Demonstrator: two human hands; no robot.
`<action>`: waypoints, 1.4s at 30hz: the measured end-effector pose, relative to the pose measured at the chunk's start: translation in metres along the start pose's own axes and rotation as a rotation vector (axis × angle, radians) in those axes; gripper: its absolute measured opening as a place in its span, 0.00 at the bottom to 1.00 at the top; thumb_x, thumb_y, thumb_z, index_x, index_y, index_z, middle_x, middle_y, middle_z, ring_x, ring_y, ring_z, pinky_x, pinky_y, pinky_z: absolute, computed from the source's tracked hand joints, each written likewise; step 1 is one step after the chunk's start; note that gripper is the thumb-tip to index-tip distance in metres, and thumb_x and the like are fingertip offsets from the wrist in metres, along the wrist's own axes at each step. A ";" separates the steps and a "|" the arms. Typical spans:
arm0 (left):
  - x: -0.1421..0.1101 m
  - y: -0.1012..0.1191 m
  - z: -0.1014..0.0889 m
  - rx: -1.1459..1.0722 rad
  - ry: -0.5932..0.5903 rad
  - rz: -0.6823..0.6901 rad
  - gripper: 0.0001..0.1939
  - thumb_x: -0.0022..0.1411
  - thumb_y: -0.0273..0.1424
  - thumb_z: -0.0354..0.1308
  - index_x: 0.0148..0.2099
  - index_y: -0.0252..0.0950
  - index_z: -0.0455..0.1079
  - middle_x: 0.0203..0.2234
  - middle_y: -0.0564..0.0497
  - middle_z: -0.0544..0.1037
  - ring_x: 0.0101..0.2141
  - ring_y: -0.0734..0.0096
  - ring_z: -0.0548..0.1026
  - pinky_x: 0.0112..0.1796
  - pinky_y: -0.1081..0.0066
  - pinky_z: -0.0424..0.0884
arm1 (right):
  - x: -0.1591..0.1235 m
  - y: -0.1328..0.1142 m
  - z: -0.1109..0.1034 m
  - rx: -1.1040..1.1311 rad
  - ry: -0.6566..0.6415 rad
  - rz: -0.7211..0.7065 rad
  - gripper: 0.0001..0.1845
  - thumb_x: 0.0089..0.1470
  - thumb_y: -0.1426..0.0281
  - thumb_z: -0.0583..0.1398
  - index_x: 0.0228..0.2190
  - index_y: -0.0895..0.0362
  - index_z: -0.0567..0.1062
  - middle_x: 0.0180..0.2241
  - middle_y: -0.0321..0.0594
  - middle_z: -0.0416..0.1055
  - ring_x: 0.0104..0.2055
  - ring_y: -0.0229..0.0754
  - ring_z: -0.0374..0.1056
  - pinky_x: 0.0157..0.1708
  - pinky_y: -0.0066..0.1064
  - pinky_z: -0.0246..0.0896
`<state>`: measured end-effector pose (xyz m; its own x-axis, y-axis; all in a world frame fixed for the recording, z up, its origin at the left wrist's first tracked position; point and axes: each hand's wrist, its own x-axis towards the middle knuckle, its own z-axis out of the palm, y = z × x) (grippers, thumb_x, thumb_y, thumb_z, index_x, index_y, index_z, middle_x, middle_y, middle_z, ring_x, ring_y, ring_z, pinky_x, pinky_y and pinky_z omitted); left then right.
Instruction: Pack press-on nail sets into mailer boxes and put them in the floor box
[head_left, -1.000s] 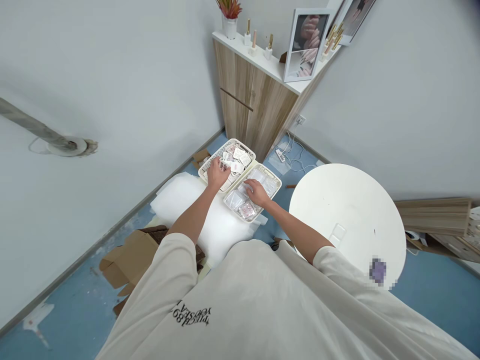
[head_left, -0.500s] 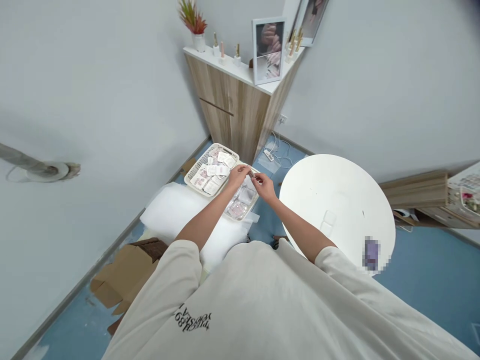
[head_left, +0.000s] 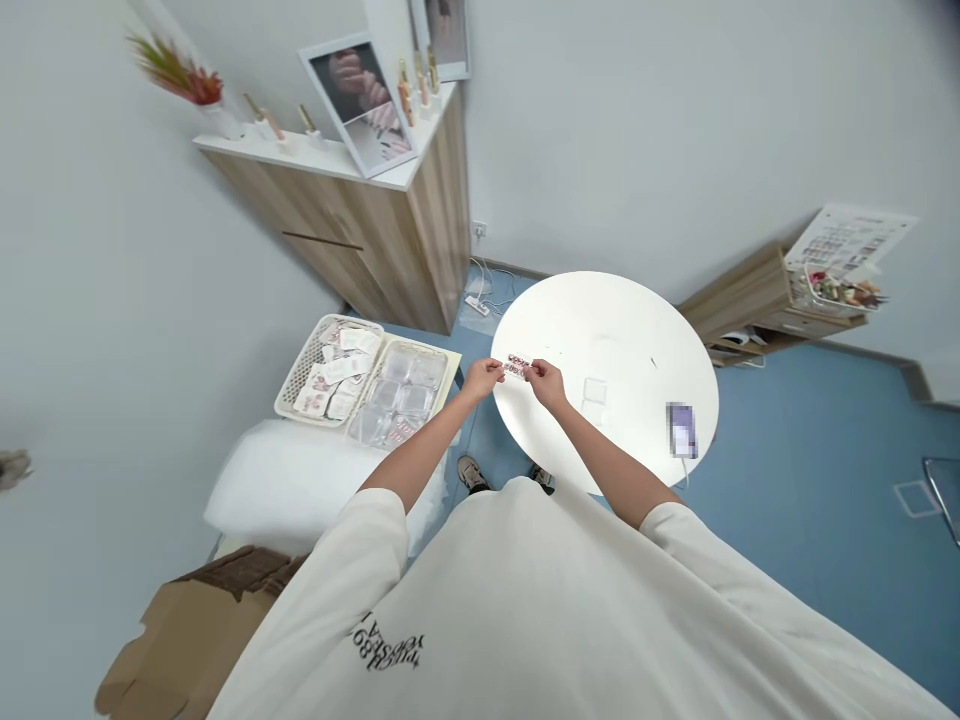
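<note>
Between my hands is a small card of press-on nails, with dark red nails in rows on a pale backing. My left hand pinches its left edge. The fingers of my right hand are closed on its right edge. The card is held over the left rim of a round white table. On that table, right of my hand, lies a clear square plastic case. To my left stand a white basket full of printed packets and a second basket holding clear plastic cases.
A wood-grain cabinet with framed pictures and bottles fills the corner. A blurred purple object lies at the table's right. White wrapped padding and a cardboard box are at left. Cables with a power strip lie on the floor.
My view has swung right. Both hands have moved from above the basket of clear cases to the table's left rim, carrying the card, which now shows flat between them.
</note>
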<state>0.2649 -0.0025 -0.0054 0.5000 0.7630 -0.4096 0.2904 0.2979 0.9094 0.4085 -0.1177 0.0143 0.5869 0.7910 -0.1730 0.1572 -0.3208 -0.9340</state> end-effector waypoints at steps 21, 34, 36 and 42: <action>-0.024 -0.094 0.254 0.201 -0.181 -0.326 0.22 0.55 0.29 0.62 0.54 0.38 0.68 0.51 0.41 0.77 0.47 0.60 0.77 0.44 0.64 0.72 | -0.036 0.184 -0.232 -0.061 0.109 0.422 0.13 0.46 0.65 0.61 0.36 0.55 0.77 0.26 0.34 0.76 0.35 0.45 0.75 0.40 0.36 0.69; -0.019 -0.101 0.267 0.142 -0.194 -0.332 0.24 0.57 0.26 0.62 0.57 0.38 0.67 0.61 0.39 0.71 0.60 0.58 0.70 0.56 0.62 0.67 | -0.028 0.205 -0.210 -0.171 0.077 0.456 0.16 0.47 0.67 0.59 0.38 0.54 0.80 0.31 0.36 0.78 0.39 0.46 0.74 0.49 0.40 0.68; -0.018 -0.100 0.267 0.145 -0.203 -0.336 0.24 0.56 0.27 0.63 0.56 0.39 0.68 0.61 0.39 0.71 0.59 0.57 0.71 0.55 0.61 0.67 | -0.027 0.204 -0.210 -0.186 0.066 0.449 0.17 0.48 0.69 0.59 0.40 0.54 0.81 0.33 0.38 0.79 0.42 0.47 0.74 0.52 0.41 0.68; -0.014 -0.095 0.262 0.177 -0.255 -0.367 0.24 0.57 0.28 0.63 0.56 0.38 0.67 0.61 0.38 0.71 0.56 0.57 0.74 0.52 0.61 0.69 | -0.031 0.200 -0.212 -0.214 0.044 0.420 0.18 0.49 0.72 0.57 0.41 0.54 0.81 0.43 0.43 0.80 0.48 0.48 0.74 0.56 0.43 0.65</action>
<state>0.4439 -0.1917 -0.1054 0.5162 0.4537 -0.7264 0.6087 0.4024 0.6838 0.5905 -0.3169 -0.1008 0.6670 0.5482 -0.5046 0.0565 -0.7125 -0.6994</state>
